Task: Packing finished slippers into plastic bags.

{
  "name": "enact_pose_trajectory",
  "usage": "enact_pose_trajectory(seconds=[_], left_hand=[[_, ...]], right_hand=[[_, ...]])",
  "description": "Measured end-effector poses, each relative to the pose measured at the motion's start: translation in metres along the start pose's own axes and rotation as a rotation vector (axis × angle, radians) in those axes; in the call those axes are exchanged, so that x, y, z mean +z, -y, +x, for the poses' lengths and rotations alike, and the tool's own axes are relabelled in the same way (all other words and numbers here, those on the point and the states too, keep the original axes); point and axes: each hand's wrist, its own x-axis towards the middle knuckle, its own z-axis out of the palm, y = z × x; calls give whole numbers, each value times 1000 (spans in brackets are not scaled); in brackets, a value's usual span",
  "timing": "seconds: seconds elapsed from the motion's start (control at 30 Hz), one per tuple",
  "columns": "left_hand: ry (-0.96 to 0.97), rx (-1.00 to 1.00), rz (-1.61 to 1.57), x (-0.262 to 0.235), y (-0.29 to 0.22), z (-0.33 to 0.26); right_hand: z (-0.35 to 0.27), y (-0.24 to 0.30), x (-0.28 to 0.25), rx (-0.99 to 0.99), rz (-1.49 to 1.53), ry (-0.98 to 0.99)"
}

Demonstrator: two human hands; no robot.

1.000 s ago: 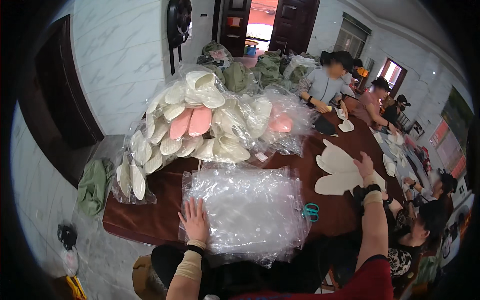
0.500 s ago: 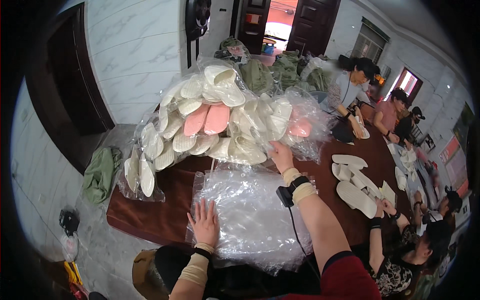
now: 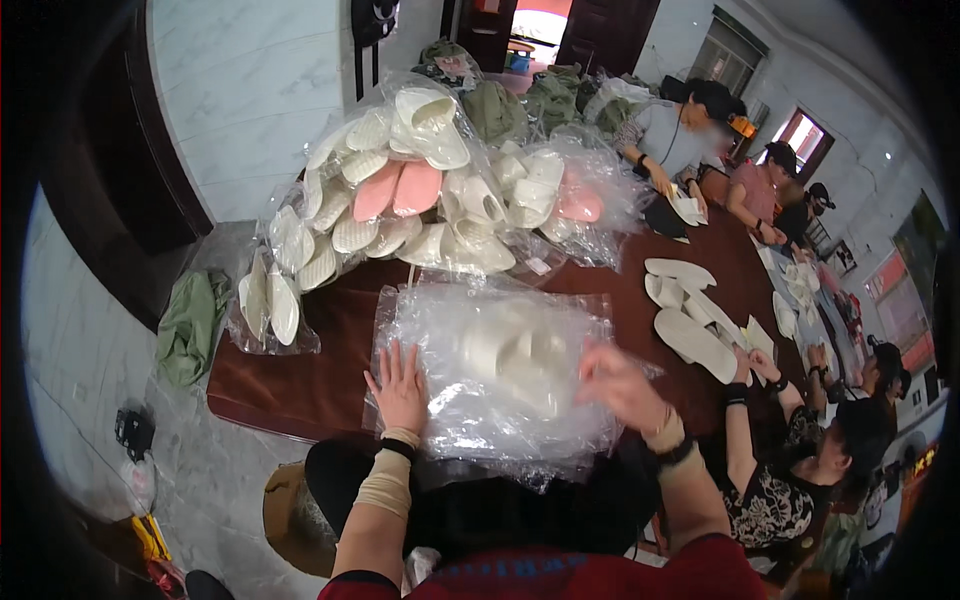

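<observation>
A stack of clear plastic bags point(image 3: 440, 420) lies at the table's near edge in front of me. My left hand point(image 3: 402, 392) rests flat on its left side, fingers spread, holding nothing. On the middle of the stack sits a pair of off-white slippers point(image 3: 522, 355), blurred; I cannot tell whether they are inside a bag. At the right edge of the stack, beside the slippers, my right hand point(image 3: 628, 388) is smeared by motion, and whether it grips any plastic does not show. Just beyond the stack rises a heap of bagged off-white slippers point(image 3: 355, 232), with pink slippers point(image 3: 397, 190) among them.
Loose off-white slippers point(image 3: 690, 345) lie on the brown table point(image 3: 640, 300) to the right, where a co-worker's hands point(image 3: 755, 368) handle something pale. Other people work farther along. A green sack point(image 3: 192, 325) and a cardboard box point(image 3: 285, 520) stand on the floor at left.
My right hand has come back from the heap to the right edge of the bag stack. A pair of off-white slippers now lies on the stack. My left hand stays flat.
</observation>
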Motion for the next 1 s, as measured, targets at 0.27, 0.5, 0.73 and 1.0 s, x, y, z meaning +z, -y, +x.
enact_pose_trajectory(seconds=[0.27,0.5,0.73,1.0], left_hand=[[-1,8,33,5,-2,-3],[-10,22,53,16,-2,0],[6,20,67,17,0,-6],[3,7,65,18,2,-3]], right_hand=[[-113,41,21,681,141,-660],[-181,7,35,1041,551,-579],[-135,7,76,803,523,-726],[-105,24,49,578,-227,-395]])
